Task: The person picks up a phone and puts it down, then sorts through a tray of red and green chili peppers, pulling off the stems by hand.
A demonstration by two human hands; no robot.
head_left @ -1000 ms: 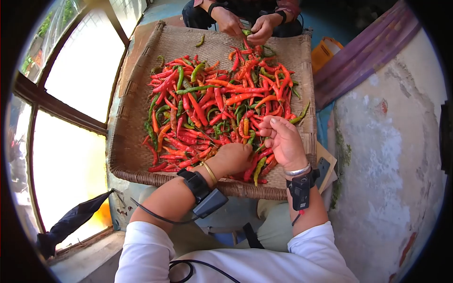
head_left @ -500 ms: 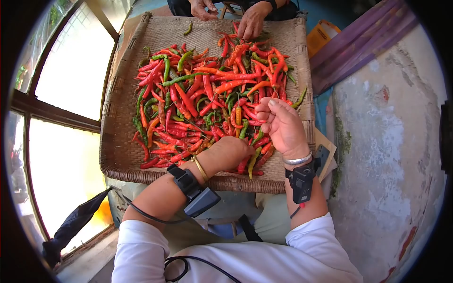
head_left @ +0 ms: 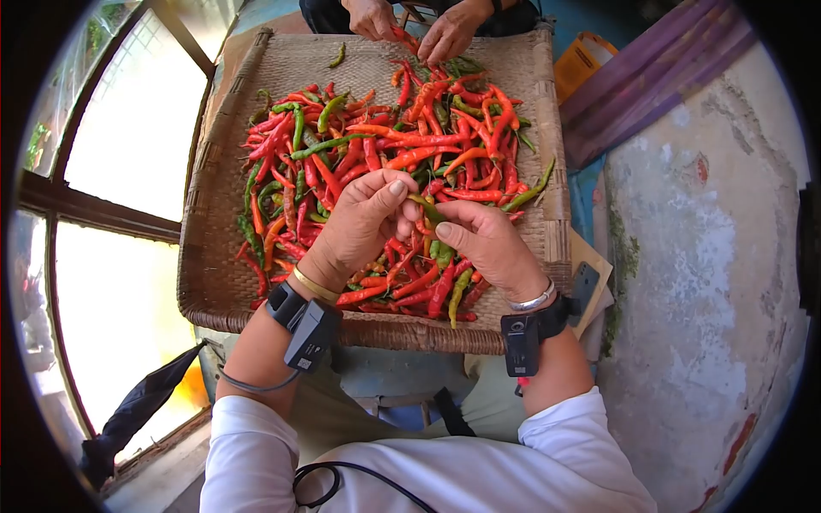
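Note:
Both my hands meet above a heap of red, orange and green chili peppers (head_left: 428,145) in a shallow woven basket (head_left: 198,256). A dark green chili pepper (head_left: 425,206) stretches between my fingertips. My left hand (head_left: 363,218) pinches one end of it between thumb and forefinger. Around its other end, the fingers of my right hand (head_left: 492,244) are closed, partly hiding it. Just below my hands lie red peppers and a yellow-green pepper (head_left: 459,297) near the basket's front rim.
Across the basket, another person's hands (head_left: 445,30) hold a red pepper at the far rim. Windows (head_left: 120,128) stand at the left, with a folded black umbrella (head_left: 141,410) below. A worn wall (head_left: 701,256) and a phone (head_left: 585,280) are at the right.
My left hand has lifted from the peppers near the front rim and moved up. My right hand has closed and come inward, the green pepper now between both. The other person's hands have drawn together.

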